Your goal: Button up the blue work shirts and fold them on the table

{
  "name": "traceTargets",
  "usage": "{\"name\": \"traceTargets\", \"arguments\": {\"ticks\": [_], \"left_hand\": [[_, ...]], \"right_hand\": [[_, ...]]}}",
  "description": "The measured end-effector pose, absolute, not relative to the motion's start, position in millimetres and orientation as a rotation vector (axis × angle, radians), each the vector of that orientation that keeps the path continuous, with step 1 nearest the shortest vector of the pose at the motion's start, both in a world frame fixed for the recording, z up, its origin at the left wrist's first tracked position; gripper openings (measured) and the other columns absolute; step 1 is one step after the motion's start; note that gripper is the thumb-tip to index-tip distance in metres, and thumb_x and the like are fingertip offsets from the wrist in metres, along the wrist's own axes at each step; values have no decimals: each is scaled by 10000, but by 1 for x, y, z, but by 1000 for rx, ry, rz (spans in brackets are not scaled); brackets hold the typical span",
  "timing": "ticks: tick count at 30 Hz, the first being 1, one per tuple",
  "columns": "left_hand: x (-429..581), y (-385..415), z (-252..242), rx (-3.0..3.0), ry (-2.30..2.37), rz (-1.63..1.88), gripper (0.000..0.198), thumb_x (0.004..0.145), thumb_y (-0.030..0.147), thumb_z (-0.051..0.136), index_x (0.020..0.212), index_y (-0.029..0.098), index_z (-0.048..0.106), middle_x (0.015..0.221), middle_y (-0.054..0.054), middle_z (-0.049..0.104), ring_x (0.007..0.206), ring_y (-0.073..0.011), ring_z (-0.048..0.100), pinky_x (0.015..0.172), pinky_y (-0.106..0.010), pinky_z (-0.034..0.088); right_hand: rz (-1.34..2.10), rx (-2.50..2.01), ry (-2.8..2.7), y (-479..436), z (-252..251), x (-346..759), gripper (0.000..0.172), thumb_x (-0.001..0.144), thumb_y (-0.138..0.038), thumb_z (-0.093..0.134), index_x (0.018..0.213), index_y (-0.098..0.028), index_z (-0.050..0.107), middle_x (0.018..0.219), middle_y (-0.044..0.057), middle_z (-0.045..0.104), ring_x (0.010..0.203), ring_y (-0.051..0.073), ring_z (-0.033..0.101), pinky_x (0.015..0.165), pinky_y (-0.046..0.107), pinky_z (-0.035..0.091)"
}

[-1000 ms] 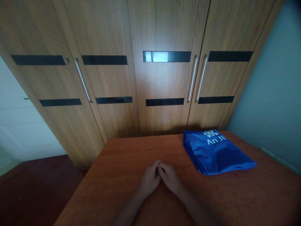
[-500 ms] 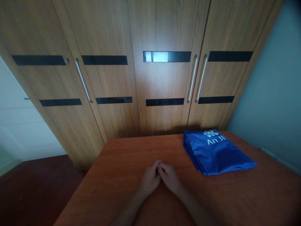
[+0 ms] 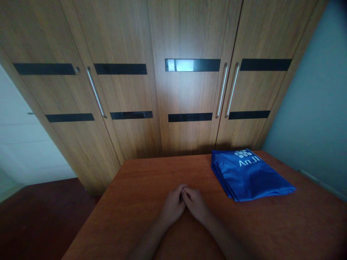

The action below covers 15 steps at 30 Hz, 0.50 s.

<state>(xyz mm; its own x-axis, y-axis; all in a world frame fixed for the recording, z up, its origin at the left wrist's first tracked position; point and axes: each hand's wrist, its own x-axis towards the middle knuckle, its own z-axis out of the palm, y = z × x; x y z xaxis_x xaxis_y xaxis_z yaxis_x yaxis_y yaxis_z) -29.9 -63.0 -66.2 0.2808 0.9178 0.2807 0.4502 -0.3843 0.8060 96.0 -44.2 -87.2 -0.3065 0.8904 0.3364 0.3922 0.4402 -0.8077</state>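
Note:
On the reddish-brown wooden table (image 3: 151,177), my left hand (image 3: 173,204) and my right hand (image 3: 195,204) rest against each other, meeting at the fingertips and thumbs. Both have their fingers curled in and closed, and no object shows in either one. The inner sides of the fingers are partly hidden. To the right of my right hand, apart from it, lies a folded blue fabric bag or cloth (image 3: 252,180) with a pale printed logo and lettering that reads mirrored.
A wooden wardrobe (image 3: 130,94) with black strips and long metal handles (image 3: 222,90) stands behind the table's far edge. A pale blue wall (image 3: 314,108) is on the right, a white door (image 3: 27,144) on the left. Dark red floor (image 3: 48,216) shows at lower left.

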Motion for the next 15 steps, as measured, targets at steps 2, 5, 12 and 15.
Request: {"name": "traceTargets", "arguments": {"ticks": [2, 5, 12, 15], "left_hand": [[-30, -63, -67, 1955, 1214, 1016, 442, 701, 31, 440, 1080, 209, 579, 970, -37, 681, 934, -176, 622, 871, -311, 465], [-30, -63, -66, 1961, 1200, 1008, 446, 694, 24, 438, 1076, 204, 581, 990, -43, 678, 930, -174, 621, 862, -304, 466], [-31, -63, -67, 1961, 1204, 1023, 458, 689, 23, 438, 1086, 204, 577, 1019, -43, 676, 967, -174, 617, 896, -309, 455], [-31, -62, -69, 1963, 1213, 1010, 460, 699, 25, 434, 1099, 206, 571, 1001, -41, 681, 954, -176, 625, 887, -313, 463]], "right_hand": [[785, -1089, -1877, -44, -88, 96, 298, 901, -204, 402, 648, -180, 558, 636, 4, 592, 601, 126, 543, 566, 225, 357], [790, -1089, -1872, -43, -89, 96, 297, 900, -204, 403, 643, -182, 550, 630, 2, 584, 599, 127, 542, 559, 225, 349], [795, -1088, -1875, -44, -88, 96, 292, 907, -217, 399, 665, -178, 558, 653, 6, 594, 619, 129, 555, 579, 227, 357], [779, -1089, -1887, -44, -88, 97, 297, 909, -222, 397, 661, -178, 555, 651, 8, 595, 616, 130, 556, 579, 230, 353]]}}
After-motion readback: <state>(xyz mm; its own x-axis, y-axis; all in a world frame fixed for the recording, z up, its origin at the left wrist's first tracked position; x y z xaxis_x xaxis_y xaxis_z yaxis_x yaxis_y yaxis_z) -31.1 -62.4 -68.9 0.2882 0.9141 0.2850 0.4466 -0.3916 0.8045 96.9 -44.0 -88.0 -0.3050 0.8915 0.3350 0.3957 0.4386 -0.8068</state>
